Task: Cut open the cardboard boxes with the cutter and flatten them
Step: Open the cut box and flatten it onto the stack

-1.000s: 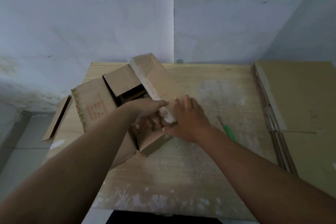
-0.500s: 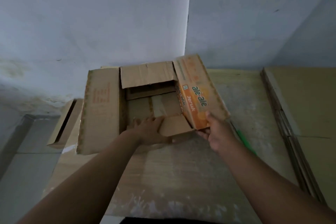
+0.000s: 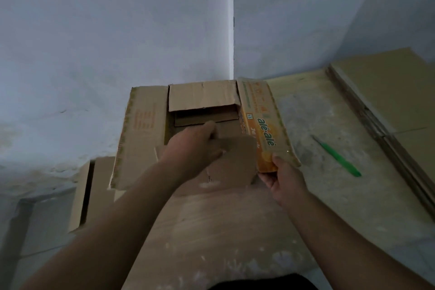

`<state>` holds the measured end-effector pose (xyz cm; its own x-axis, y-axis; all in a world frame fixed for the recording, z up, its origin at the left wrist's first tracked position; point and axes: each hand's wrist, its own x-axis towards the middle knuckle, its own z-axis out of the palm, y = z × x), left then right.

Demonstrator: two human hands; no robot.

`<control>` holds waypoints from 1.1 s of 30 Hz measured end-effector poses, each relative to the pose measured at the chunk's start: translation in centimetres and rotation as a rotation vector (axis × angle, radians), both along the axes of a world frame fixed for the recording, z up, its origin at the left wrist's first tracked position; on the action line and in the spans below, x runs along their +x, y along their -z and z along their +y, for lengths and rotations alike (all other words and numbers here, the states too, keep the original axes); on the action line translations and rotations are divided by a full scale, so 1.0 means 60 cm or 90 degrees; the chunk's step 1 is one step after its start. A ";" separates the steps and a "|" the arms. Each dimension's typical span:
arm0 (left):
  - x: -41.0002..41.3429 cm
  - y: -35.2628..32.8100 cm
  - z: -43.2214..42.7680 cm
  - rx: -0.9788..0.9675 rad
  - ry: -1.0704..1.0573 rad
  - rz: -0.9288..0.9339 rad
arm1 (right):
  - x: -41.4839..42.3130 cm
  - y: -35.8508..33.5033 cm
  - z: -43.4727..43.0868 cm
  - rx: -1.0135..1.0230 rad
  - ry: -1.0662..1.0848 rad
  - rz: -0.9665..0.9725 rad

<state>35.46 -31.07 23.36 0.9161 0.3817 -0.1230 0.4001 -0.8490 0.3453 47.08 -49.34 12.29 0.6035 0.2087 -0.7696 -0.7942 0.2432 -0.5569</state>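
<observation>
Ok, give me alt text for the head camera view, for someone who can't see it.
A person's left hand grips the near flap of an open brown cardboard box on a wooden table, while the right hand holds the corner of its orange printed flap. A green cutter lies between the box and a stack of flattened cardboard.

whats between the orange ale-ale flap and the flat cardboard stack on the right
In the head view, the green cutter lies on the wooden table between the orange flap and the cardboard stack, touching neither.
</observation>
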 end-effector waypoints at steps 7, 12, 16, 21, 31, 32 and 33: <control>-0.032 -0.046 0.013 -0.292 0.051 0.328 | -0.014 -0.006 0.016 -0.081 0.058 -0.048; -0.042 0.059 0.009 -0.090 0.194 0.393 | -0.014 -0.010 0.005 -0.173 0.021 -0.082; -0.059 0.135 0.011 -0.035 0.177 0.265 | -0.002 -0.022 -0.004 -0.382 -0.089 -0.194; -0.076 0.144 -0.002 -0.009 0.233 0.195 | -0.023 -0.076 0.019 -0.849 -0.457 -0.687; -0.102 0.145 0.007 0.068 0.153 0.065 | -0.079 -0.003 0.072 -0.857 -0.659 -0.684; -0.091 0.144 0.029 0.141 0.105 0.045 | -0.080 0.000 0.067 -0.862 -0.659 -0.701; -0.082 0.146 0.054 0.195 0.051 0.049 | -0.079 0.002 0.063 -0.867 -0.660 -0.715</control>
